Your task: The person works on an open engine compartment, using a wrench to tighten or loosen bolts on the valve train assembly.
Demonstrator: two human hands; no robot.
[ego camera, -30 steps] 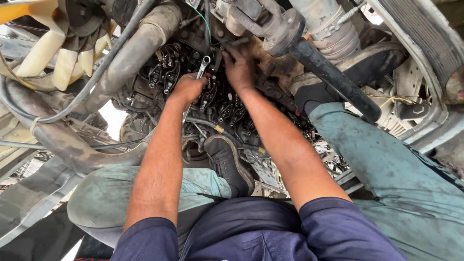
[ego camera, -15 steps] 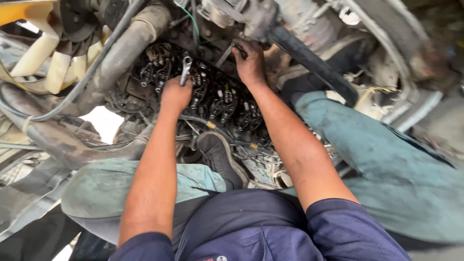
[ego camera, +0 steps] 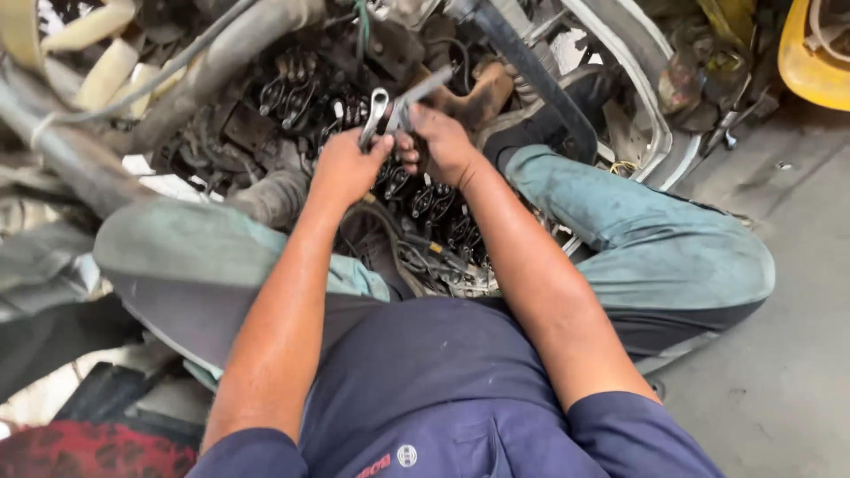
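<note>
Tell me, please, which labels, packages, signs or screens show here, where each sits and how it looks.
Round badge: on the dark blue shirt, bottom edge of the view; small white circle.
Red lettering: just left of the badge; partly cut off.
No packages, signs or screens visible.

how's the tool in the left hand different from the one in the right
The wrench in the left hand ends in a shiny closed ring and stands nearly upright. The flat tool in the right hand is a dull, plain strip slanting up to the right. Both are slim metal tools held over the engine.
</note>
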